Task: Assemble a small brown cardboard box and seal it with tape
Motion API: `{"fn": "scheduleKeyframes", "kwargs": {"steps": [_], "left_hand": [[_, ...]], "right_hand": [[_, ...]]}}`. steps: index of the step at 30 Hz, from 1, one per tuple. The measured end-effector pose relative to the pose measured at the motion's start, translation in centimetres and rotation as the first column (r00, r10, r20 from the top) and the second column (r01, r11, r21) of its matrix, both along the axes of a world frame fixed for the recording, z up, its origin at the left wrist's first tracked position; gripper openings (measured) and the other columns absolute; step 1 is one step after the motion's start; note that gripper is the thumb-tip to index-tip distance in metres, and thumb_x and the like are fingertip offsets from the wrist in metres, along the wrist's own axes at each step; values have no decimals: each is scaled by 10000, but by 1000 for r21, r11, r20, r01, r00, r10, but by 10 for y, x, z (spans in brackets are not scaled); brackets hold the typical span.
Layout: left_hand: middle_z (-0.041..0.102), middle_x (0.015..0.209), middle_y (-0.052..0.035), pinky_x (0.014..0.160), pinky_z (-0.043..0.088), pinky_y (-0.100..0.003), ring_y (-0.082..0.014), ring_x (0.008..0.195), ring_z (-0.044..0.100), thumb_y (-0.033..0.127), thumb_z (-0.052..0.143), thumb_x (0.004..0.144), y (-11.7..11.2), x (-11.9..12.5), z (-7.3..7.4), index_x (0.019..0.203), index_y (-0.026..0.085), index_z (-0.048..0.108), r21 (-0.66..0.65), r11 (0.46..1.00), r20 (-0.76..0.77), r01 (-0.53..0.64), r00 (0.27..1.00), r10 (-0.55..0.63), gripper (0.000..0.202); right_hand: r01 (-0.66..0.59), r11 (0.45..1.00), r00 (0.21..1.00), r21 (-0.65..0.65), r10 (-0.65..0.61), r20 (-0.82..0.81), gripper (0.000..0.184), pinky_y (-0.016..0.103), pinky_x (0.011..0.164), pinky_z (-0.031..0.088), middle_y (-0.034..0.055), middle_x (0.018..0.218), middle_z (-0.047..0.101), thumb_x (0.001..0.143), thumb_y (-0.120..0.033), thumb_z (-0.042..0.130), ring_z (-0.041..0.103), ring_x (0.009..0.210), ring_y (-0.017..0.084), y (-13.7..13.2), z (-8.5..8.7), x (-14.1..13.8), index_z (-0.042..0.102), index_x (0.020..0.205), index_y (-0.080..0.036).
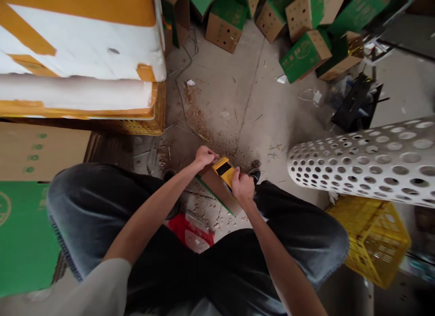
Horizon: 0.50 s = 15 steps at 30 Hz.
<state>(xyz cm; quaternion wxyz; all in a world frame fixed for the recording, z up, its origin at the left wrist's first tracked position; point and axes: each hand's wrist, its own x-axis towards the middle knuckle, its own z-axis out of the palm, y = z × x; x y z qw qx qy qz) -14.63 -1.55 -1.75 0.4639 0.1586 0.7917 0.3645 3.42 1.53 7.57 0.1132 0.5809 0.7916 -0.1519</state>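
Both my hands meet above my knees, around a yellow plastic tool with a black panel (224, 171). My left hand (205, 156) curls over its upper end and rests by the top edge of a flat brown cardboard piece with a green edge (217, 191). My right hand (243, 185) grips the tool's lower side from the right. The tool lies against the cardboard, and my fingers hide part of it. I cannot identify the tool exactly.
A white foam box with orange tape (81, 48) sits on a yellow crate at upper left. Green-and-brown cartons (302, 35) lie scattered beyond the concrete floor (238, 85). A perforated white tube (367, 164) juts in from the right, above a yellow crate (370, 239).
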Motion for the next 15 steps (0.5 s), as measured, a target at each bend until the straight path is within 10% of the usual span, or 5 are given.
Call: {"fn": "scheduleKeyframes", "kwargs": {"steps": [15], "left_hand": [[845, 910, -118, 793, 545, -308, -232, 896, 772, 155, 758, 817, -4, 2, 3, 884, 164, 870, -22, 998, -134, -64, 989, 60, 130]], "right_hand": [[-134, 991, 989, -4, 134, 70, 720, 358, 850, 555, 254, 935, 785, 1126, -493, 264, 779, 915, 297, 5, -2, 8, 841, 962, -96]]}}
